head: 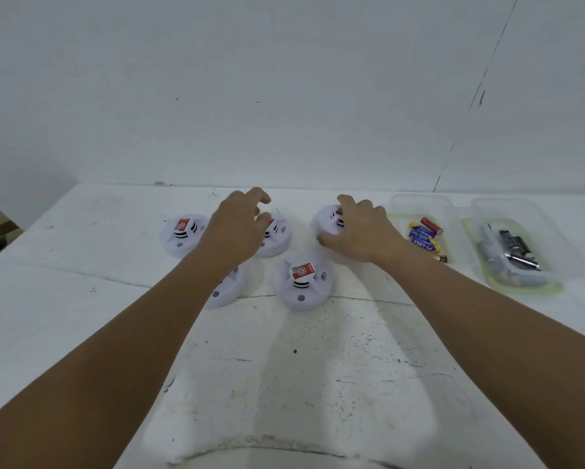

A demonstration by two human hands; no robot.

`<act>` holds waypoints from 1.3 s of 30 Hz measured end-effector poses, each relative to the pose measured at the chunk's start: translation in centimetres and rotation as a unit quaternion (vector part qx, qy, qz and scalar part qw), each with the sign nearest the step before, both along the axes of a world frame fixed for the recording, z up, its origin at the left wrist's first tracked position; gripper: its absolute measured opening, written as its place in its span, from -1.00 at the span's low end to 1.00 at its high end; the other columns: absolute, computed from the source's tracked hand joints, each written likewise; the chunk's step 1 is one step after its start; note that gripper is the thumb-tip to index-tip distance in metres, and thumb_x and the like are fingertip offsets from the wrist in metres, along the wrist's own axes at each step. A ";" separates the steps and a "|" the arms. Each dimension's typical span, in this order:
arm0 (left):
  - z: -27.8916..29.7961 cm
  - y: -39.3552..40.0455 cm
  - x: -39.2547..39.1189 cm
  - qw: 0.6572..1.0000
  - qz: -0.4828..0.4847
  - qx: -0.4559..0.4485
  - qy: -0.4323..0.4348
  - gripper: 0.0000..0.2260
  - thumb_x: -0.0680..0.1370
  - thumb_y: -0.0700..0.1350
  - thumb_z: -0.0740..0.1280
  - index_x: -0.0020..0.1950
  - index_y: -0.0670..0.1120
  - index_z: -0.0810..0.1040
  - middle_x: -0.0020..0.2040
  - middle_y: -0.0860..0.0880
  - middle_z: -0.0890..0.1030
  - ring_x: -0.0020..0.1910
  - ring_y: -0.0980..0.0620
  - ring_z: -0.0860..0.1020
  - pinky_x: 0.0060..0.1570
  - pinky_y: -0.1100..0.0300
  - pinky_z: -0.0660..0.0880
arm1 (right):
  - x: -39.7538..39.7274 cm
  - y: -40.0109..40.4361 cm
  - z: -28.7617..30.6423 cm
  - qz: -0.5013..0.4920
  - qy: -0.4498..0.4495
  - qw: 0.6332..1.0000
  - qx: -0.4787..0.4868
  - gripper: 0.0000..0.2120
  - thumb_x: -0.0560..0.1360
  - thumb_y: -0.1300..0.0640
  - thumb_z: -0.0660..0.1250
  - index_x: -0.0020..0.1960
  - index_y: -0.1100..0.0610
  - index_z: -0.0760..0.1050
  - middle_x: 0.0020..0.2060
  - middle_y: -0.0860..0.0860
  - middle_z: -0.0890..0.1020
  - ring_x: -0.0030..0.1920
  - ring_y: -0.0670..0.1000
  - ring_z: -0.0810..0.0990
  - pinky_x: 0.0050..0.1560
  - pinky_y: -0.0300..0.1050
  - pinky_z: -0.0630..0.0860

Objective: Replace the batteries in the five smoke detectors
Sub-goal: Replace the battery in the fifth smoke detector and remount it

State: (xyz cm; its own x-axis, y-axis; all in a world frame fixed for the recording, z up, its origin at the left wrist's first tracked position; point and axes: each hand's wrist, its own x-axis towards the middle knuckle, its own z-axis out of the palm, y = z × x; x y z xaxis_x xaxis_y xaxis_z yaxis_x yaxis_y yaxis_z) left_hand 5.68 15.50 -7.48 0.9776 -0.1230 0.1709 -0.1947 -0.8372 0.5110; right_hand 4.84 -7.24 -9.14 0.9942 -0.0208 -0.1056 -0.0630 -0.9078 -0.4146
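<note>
The right hand is gripping the back-right smoke detector, apparently to lift it; the left hand is hovering, fingers loosely curled and holding nothing, over the middle detector.

Five white smoke detectors on the white table. Two clear trays: one with a small pile of batteries, too jumbled to count, one with metal tools. Two hands, left and right.

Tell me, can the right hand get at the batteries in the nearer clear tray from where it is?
Probably yes: the right hand rests on a smoke detector right beside the open-topped tray, with nothing over the batteries.
</note>
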 end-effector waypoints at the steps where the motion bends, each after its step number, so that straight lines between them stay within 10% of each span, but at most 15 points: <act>1: 0.1 -0.5 -0.5 1.000 -0.011 -0.009 0.002 -0.74 0.68 -0.08 0.28 0.37 -0.01 0.51 0.21 -0.08 0.55 0.00 0.03 0.52 -0.02 0.14 0.40 | -0.4 0.2 0.3 -0.020 -0.019 0.999 0.046 -0.25 0.42 -0.29 0.35 0.47 0.06 0.28 0.20 0.11 0.52 0.24 0.21 0.45 0.22 0.09 0.46; 6: 0.6 -3.2 -2.6 0.997 -0.068 -0.015 0.018 -0.57 0.65 0.02 0.36 0.51 0.08 0.41 0.30 -0.05 0.52 0.07 0.04 0.51 0.13 0.16 0.41 | -3.7 -0.3 3.0 -0.083 -0.095 0.956 0.266 -0.55 0.52 -0.33 0.29 0.15 0.02 0.49 -0.09 -0.09 0.61 -0.08 -0.03 0.59 -0.16 -0.06 0.52; 15: 1.3 -7.5 -8.0 0.920 -0.152 -0.309 0.185 -0.78 0.63 0.16 0.36 0.23 0.13 0.57 0.16 0.14 0.66 0.09 0.11 0.63 0.07 0.12 0.60 | -10.9 -3.4 3.8 -0.087 0.002 0.814 0.574 -0.44 0.64 -0.37 0.05 0.05 -0.04 0.69 -0.07 0.13 0.77 -0.05 0.27 0.75 0.04 0.13 0.69; 22: -2.3 -11.3 -13.0 0.838 -0.048 -0.486 0.245 -0.74 0.65 0.01 0.37 0.03 -0.14 0.39 0.05 -0.19 0.56 0.05 -0.08 0.61 0.14 -0.18 0.64 | -14.1 -6.3 -1.7 -0.121 -0.085 0.874 0.464 -0.65 0.67 -0.23 0.20 0.03 0.03 0.55 -0.11 -0.07 0.69 -0.06 -0.01 0.69 0.06 0.13 0.68; 32: -3.5 -15.1 -15.8 0.555 -0.076 -0.673 0.484 -0.38 0.61 0.25 0.22 0.43 -0.22 0.56 0.37 -0.29 0.58 0.35 -0.33 0.56 0.37 -0.43 0.38 | -17.2 -8.8 -4.2 -0.074 -0.147 0.881 0.443 -0.84 0.70 -0.05 0.26 0.08 -0.12 0.63 -0.02 -0.23 0.69 0.04 -0.18 0.65 -0.01 -0.27 0.54; 39: -3.0 -15.7 -15.9 0.605 -0.089 -0.682 0.401 -0.56 0.67 0.07 0.26 0.46 -0.17 0.51 0.39 -0.23 0.58 0.41 -0.21 0.53 0.45 -0.28 0.38 | -17.5 -9.0 -2.8 -0.042 -0.251 0.916 0.311 -0.72 0.57 -0.05 0.46 0.25 -0.04 0.57 0.05 -0.15 0.55 0.04 -0.20 0.54 0.00 -0.44 0.37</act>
